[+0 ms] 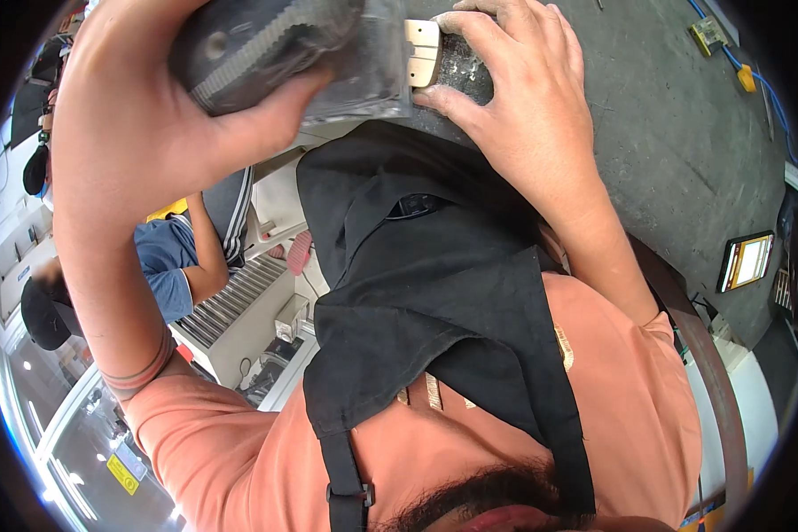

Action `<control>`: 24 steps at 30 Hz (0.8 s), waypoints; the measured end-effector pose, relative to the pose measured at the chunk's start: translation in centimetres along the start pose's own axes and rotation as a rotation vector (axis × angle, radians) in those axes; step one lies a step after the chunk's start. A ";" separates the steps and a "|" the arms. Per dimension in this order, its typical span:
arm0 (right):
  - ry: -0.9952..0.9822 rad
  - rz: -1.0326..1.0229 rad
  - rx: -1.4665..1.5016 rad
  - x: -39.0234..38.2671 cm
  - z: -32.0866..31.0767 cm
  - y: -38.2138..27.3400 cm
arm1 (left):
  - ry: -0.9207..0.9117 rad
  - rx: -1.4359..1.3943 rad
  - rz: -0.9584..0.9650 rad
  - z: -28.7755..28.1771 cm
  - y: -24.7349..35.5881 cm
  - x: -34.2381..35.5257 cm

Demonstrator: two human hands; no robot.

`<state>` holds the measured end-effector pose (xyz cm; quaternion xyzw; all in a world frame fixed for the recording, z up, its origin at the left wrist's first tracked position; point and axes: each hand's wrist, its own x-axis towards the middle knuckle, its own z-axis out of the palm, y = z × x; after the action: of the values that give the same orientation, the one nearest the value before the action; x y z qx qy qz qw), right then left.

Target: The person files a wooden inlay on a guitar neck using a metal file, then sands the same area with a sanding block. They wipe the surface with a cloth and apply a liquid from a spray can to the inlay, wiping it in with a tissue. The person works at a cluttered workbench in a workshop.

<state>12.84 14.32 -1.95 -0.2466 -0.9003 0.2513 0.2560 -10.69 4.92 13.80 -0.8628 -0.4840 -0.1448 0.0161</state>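
My left hand (213,133) is closed round a dark, motion-blurred tool (248,44) with a ridged band and a flat, grey rectangular base at the top centre. Just right of that base, my right hand (536,124) holds a small pale wooden piece (424,43) with small dark holes between thumb and forefinger. The piece is at a dark, worn patch of the grey worktable (647,133). Whether the tool touches the piece I cannot tell. My black apron (426,275) lies below both hands.
At the left, a co-worker in a blue shirt (164,257) sits beside a slatted white unit (239,293). A blue cable (767,93) with yellow fittings runs along the table's right edge. A device with a lit screen (743,262) lies at the right.
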 end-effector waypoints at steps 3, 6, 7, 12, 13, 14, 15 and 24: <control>-0.001 0.006 0.013 0.2 -0.5 -0.3 | -0.001 0.017 0.000 0.4 0.8 1.0; 0.020 -0.009 0.000 0.0 0.0 0.0 | -0.003 0.066 -0.021 0.8 1.2 1.4; 0.042 -0.026 -0.012 -0.2 0.2 0.1 | 0.000 0.107 -0.047 1.0 1.3 0.9; -0.016 -0.009 -0.023 0.0 -0.7 -0.2 | -0.014 0.104 -0.140 0.7 1.2 0.6; -0.018 -0.005 -0.012 0.0 -0.8 -0.2 | -0.008 0.059 -0.114 0.6 1.3 1.2; -0.023 0.000 -0.005 0.0 -0.8 -0.3 | -0.004 0.015 -0.092 0.5 1.4 1.5; -0.028 0.004 0.001 0.1 -0.9 -0.3 | 0.010 0.017 -0.106 0.5 1.4 1.3; -0.003 0.019 -0.011 -0.4 -0.7 0.6 | 0.143 -0.135 -0.111 3.6 -3.1 -1.0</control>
<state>13.74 14.75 -1.87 -0.2561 -0.8997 0.2492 0.2507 -12.94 6.33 9.69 -0.8213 -0.5177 -0.2391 -0.0157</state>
